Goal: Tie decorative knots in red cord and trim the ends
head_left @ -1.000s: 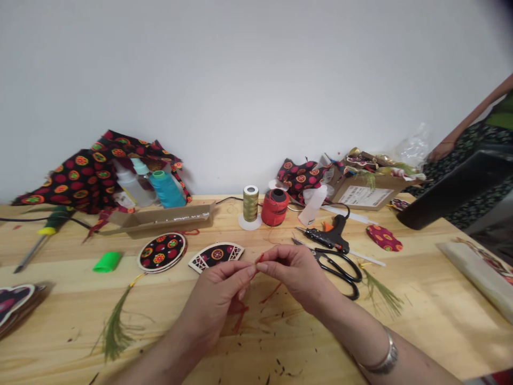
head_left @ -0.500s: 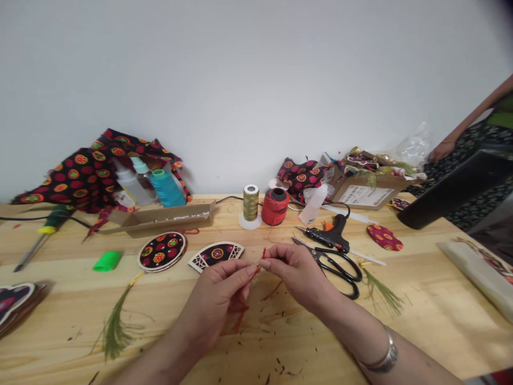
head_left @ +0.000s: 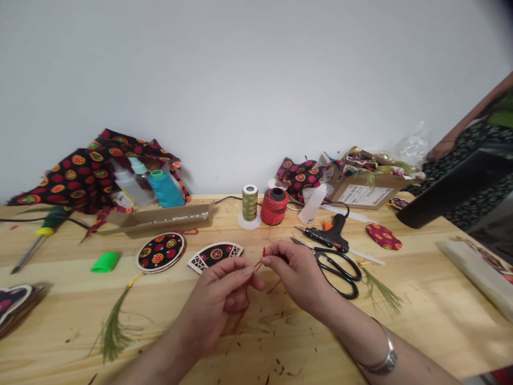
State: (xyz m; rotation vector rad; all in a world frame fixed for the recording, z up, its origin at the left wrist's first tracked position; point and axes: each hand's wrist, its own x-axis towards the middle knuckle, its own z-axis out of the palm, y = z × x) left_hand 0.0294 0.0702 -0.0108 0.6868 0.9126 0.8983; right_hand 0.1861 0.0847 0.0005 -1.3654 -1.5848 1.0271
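Both hands are at the red thread (head_left: 257,263), held just above the surface (head_left: 420,315) between the fan piece (head_left: 215,254) and the scissors (head_left: 340,270). In the last second the two have drawn a little apart. The left hand (head_left: 222,299) has slid back and curled, and the right hand (head_left: 298,272) has lifted its end, so the strand looks pulled straighter between them. Each grip is narrow, thumb and forefinger pinched on the thread, though the left one is harder to read. The thread's long axis runs from the left fingers up and rightward. Its short free end pokes up toward the red spool (head_left: 274,207), and the tail droops under the left palm. Whether it carries a knot, I can't tell.
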